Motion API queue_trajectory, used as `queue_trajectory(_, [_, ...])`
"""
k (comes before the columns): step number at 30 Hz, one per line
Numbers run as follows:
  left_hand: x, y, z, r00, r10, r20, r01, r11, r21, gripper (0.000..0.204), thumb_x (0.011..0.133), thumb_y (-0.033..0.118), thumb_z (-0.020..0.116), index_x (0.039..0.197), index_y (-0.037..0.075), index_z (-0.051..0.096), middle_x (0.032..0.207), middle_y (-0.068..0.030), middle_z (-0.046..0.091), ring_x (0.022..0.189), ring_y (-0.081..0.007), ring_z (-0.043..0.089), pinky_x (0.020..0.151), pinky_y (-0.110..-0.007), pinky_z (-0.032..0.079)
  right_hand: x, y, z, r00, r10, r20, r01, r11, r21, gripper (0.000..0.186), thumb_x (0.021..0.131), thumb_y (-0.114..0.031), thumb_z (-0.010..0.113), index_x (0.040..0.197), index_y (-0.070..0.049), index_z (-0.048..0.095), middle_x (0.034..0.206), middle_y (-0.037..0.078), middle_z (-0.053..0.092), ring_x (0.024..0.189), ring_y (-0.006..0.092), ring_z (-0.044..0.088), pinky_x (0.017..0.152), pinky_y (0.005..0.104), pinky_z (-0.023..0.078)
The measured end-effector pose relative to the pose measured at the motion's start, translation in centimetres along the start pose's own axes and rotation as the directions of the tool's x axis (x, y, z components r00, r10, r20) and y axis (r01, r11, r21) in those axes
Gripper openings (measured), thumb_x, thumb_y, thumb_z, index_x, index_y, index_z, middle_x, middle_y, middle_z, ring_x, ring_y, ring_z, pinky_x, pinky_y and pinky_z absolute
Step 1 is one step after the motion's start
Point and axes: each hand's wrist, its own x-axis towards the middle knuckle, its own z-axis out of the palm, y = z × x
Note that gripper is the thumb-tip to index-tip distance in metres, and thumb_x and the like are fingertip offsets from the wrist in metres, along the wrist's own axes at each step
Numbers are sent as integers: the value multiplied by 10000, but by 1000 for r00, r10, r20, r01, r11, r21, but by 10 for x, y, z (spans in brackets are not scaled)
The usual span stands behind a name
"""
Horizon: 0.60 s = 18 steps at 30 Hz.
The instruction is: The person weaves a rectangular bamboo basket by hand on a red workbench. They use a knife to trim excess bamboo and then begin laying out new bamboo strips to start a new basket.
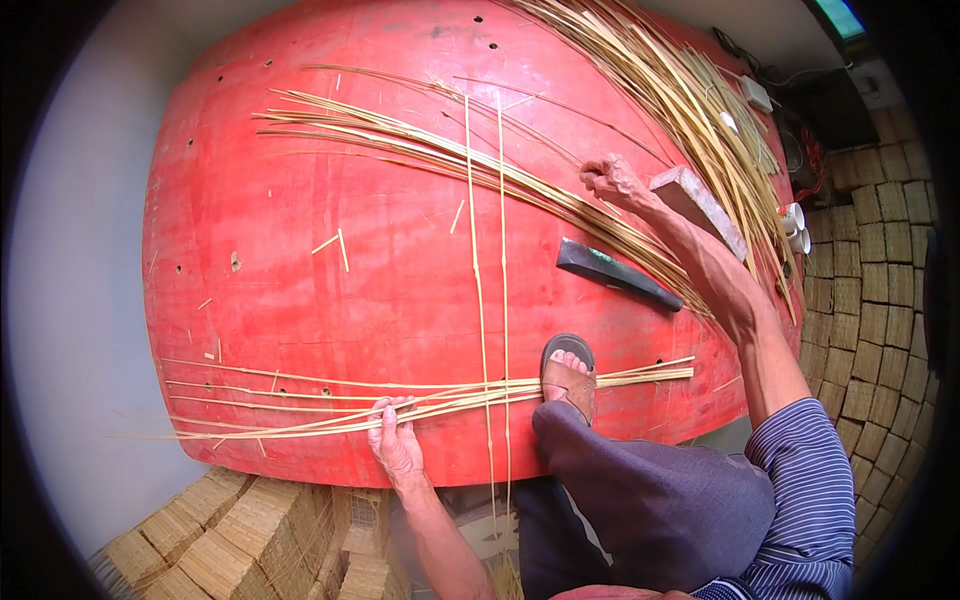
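My left hand (394,440) is closed around several thin bamboo strips (450,402) at the near edge of a red board (350,250). Toward the left, their ends fan out. A foot in a brown sandal (568,378) presses on the same strips. Two long strips (475,250) lie across them, running away from me. My right hand (612,182) is above a second bundle of strips (560,205), its fingers curled together. A thin strip reaches toward those fingers, but what they hold is hidden.
A dark flat blade tool (615,272) lies right of centre. Beside my right forearm rests a stone block (698,208). A large strip pile (680,100) covers the far right. White cups (793,225) stand at the right edge. Stacked woven bundles (225,540) sit below the board.
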Motion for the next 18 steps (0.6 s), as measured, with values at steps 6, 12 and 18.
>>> queue_trajectory(6, [-8,10,-1,999,15,-35,-15,1000,1,201,936,74,617,1135,44,612,1024,-145,689,996,-295,671,937,-426,521,2,-13,12,997,-35,67,30,997,72,192,880,-155,590,844,15,672,619,61,568,580,129,580,554,337,479])
queue_trajectory(12, [-2,-2,11,1000,-21,3,21,1000,-15,204,944,89,609,1144,46,610,1044,-148,684,1012,-296,662,947,-444,511,7,44,-1,953,-101,-286,-33,903,-429,162,829,-129,604,839,26,649,721,238,654,671,371,671,586,466,511])
queue_trajectory(18, [-12,20,-12,999,31,-39,-30,999,27,214,951,107,601,1148,23,604,1052,-154,680,1026,-311,656,930,-454,513,20,8,42,953,-93,-287,-70,857,-511,142,773,-117,618,766,18,662,768,271,653,719,406,667,617,485,508])
